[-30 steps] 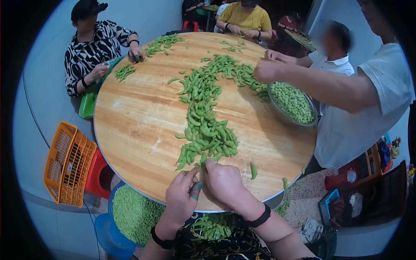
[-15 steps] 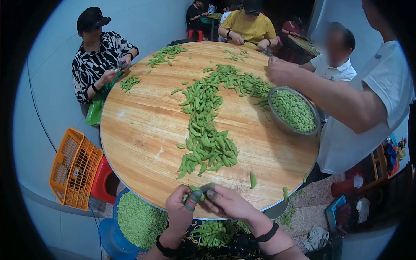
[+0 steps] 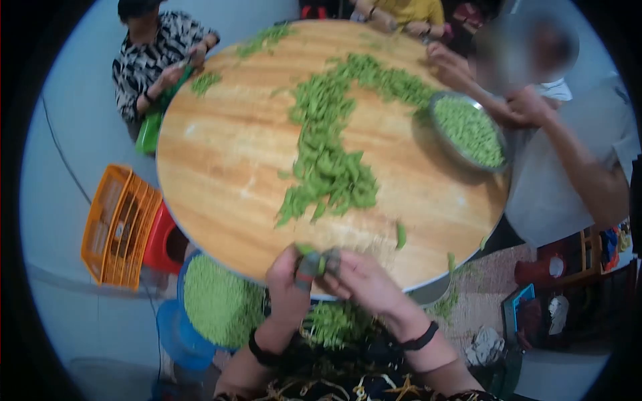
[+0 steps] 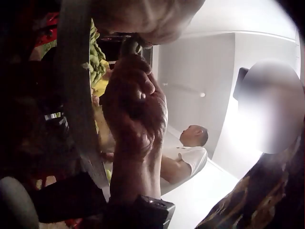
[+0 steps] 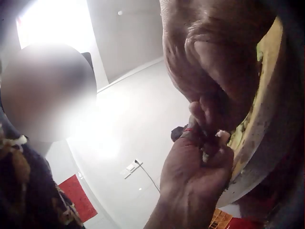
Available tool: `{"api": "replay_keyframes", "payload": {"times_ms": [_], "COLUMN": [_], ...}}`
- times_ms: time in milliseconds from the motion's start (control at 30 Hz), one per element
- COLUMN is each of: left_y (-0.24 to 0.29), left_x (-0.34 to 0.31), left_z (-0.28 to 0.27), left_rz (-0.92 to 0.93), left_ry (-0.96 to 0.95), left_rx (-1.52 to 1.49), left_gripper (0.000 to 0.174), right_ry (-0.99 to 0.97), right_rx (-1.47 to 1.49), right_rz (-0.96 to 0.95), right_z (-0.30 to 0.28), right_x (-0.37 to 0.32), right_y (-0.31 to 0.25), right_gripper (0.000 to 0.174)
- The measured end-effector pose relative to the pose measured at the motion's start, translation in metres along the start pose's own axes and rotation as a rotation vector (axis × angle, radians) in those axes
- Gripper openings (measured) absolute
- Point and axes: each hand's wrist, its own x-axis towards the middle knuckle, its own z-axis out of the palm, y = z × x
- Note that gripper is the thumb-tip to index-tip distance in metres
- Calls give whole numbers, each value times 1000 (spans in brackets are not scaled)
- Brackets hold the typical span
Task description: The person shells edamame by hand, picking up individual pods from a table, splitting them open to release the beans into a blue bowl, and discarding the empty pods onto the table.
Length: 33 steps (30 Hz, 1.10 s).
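Change: one second ago both hands are at the near tip of the heap of pods (image 3: 331,174); half a second ago they are back at the near edge of the surface (image 3: 221,174), the left with a pod. Now they are together there, clear of the heap, with the green pod (image 3: 304,248) between them. The head view has also tilted down, so the surface sits higher in frame, slightly blurred.

Hand states: the left hand (image 3: 291,277) is clamped on the pod, thumb wearing a grey cover with a red band. The right hand (image 3: 368,277) meets it from the other side, thumb and finger apparently pinching the pod's end; blur softens this contact.

Meaning for the work: judged from these views, picking up is done for this pod and working it with the fingers is under way. Whether its skin is split, cannot tell. The loose pod (image 3: 401,235) to the right of the heap is unmoved, well apart from it.

Writing: none legible. The orange basket (image 3: 120,227) bears a small pale patch, possibly a label, unreadable. The right wrist view shows a red sheet (image 5: 78,198) on the wall; no lettering made out. No brand readable on the wristband (image 3: 420,336).
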Motion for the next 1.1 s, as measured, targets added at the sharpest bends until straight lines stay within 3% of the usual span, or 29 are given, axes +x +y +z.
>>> {"api": "replay_keyframes", "payload": {"times_ms": [67,100,167,233,267,300,367,433,467,533,600,633,767,833,933,967,1033,1100], "left_y": [-7,-9,-3,0,3,4,4,3,3,3,-1,-2,6,9,18,18,19,15], "left_x": [0,0,1,2,1,-1,-2,-1,-2,-2,-1,-1,-1,-2,-10,-13,-15,-15], "left_z": [-5,-7,-12,-12,-9,-6,-1,2,2,-2,-7,-9,-14,-13,-2,-1,2,-1], "left_rz": [-98,-214,-335,-388,-351,-313,-243,-92,-94,-90,-67,-43,-247,93,51,54,192,290], "left_ry": [-175,-274,-311,-319,-257,-197,-175,-140,-141,-203,-228,-250,-365,-367,-260,-262,-163,-197], "left_rx": [-395,-755,-933,-1031,-809,-589,-428,-116,-115,-7,-64,-123,-394,157,223,224,387,477], "left_gripper": [17,15,14,20,19,19,18,15,15,15,17,20,28,35,35,35,39,40], "right_ry": [-30,-72,-122,-75,-79,47,274,277,278,267,103,64,28,377,256,233,233,232], "right_rx": [415,473,546,432,439,63,-558,-598,-641,-495,87,149,-75,-364,-133,-132,-115,-152], "right_rz": [139,200,270,188,193,11,-319,-292,-267,-248,68,52,79,-254,-101,-183,-185,-167], "right_z": [0,-3,-3,-2,0,2,8,4,1,-4,-10,-11,-14,-12,-12,-13,-8,-3], "right_x": [-2,-5,-7,-6,-6,-6,-7,-7,-8,-8,-9,-10,-10,-7,-7,-2,-2,-4], "right_y": [8,5,6,9,12,15,14,11,10,9,5,8,6,9,2,15,14,9], "right_gripper": [16,15,15,14,14,12,8,8,8,10,16,18,12,17,24,23,22,17]}}
